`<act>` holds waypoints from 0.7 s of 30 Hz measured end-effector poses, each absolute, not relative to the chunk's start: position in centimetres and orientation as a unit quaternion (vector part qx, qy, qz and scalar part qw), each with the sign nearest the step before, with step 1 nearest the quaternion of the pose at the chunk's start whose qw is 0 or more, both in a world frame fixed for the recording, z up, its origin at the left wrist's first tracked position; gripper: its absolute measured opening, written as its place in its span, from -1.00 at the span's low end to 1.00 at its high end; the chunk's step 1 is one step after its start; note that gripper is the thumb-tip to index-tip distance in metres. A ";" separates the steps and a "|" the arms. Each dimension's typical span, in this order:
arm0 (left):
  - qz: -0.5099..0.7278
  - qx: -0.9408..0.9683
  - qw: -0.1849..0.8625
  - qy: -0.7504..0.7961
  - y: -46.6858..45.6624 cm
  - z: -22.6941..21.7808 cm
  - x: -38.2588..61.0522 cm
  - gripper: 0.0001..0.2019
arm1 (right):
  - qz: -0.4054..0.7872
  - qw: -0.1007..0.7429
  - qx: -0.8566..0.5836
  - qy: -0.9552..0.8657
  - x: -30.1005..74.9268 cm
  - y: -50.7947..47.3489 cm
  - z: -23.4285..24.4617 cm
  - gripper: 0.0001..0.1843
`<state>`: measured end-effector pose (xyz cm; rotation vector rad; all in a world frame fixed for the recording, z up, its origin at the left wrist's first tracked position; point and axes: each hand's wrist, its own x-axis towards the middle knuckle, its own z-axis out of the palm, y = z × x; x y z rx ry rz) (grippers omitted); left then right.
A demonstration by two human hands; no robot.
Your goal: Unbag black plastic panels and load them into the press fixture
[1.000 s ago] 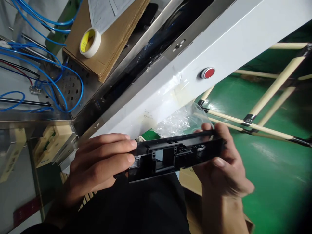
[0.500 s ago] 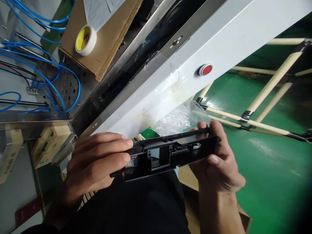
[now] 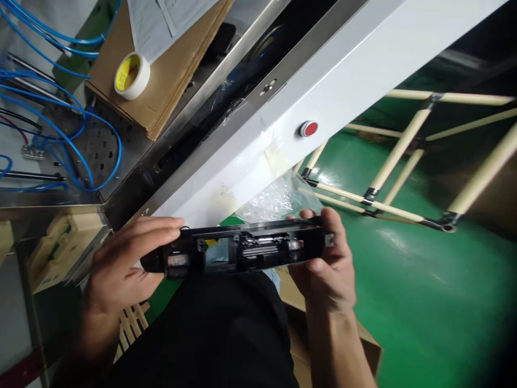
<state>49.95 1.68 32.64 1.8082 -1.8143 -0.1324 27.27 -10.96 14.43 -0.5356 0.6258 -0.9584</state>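
Held between both hands in front of my lap is a long black plastic housing (image 3: pixel 258 258), with a square opening near its middle and slots and small parts inside. My left hand (image 3: pixel 125 258) grips its left end, fingers along the top edge and thumb below. Around the right end, my right hand (image 3: pixel 331 258) is closed, its thumb on the lower edge and fingertips behind the top. The housing lies almost level, its recessed side turned up toward me. Behind it hangs a clear plastic bag (image 3: pixel 269 199) beside the white machine panel.
A white panel (image 3: pixel 323 75) with a red button (image 3: pixel 309 129) runs diagonally across. Cardboard (image 3: pixel 169 81) carries a tape roll (image 3: pixel 139 78) and papers (image 3: pixel 161 27). Blue tubes (image 3: pixel 119 145) lie at left. A cream pipe frame (image 3: pixel 399 156) stands on the green floor (image 3: pixel 424 302).
The housing and both hands have shifted left in view. The housing is now more level, and its recess is tipped to show more of the inside. My left hand has slid toward its end.
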 end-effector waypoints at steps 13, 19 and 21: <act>-0.132 0.718 0.299 -0.615 5.1 35.7 51.9 -0.27 | -0.440 0.819 -0.311 0.200 28.5 -10.0 17.6 -0.30; -0.047 0.833 0.286 -0.471 7.3 36.9 50.7 -0.41 | -0.415 0.808 -0.383 0.167 28.7 -10.4 18.5 -0.31; -0.037 0.832 0.252 -0.492 8.2 37.4 51.4 -0.39 | -0.414 0.800 -0.401 0.169 28.8 -10.5 18.7 -0.31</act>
